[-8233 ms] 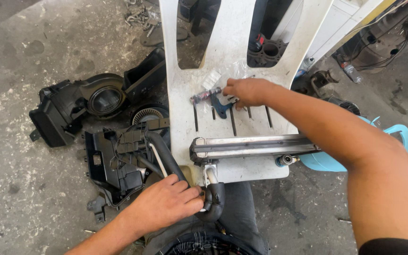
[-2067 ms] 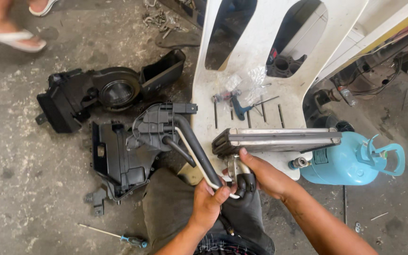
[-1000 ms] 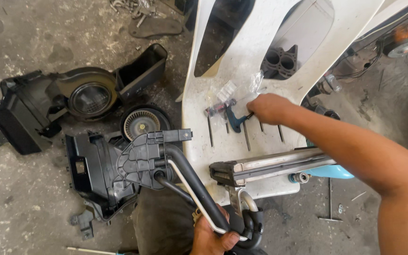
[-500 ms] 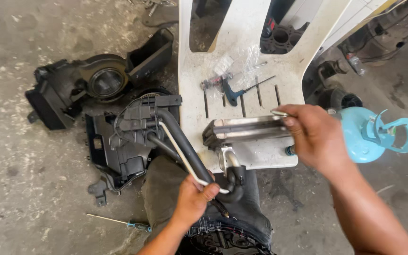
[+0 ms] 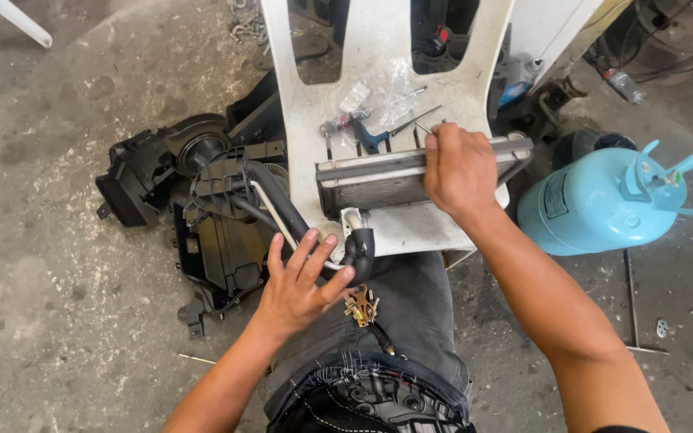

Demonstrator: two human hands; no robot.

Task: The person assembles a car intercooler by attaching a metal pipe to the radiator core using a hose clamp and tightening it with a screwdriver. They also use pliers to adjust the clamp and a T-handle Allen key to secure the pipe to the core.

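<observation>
Right grip clamps the evaporator core on the white chair, left hand spread over black hoses, blue gas cylinder beside

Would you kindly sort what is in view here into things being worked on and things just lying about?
In hand:
- finned metal radiator core, gripped by the right hand
- black insulated hose, under the left hand
- white plastic chair bearing the core

Lying about:
- light blue gas cylinder
- black plastic housing parts
- small hand tools on the chair
</observation>
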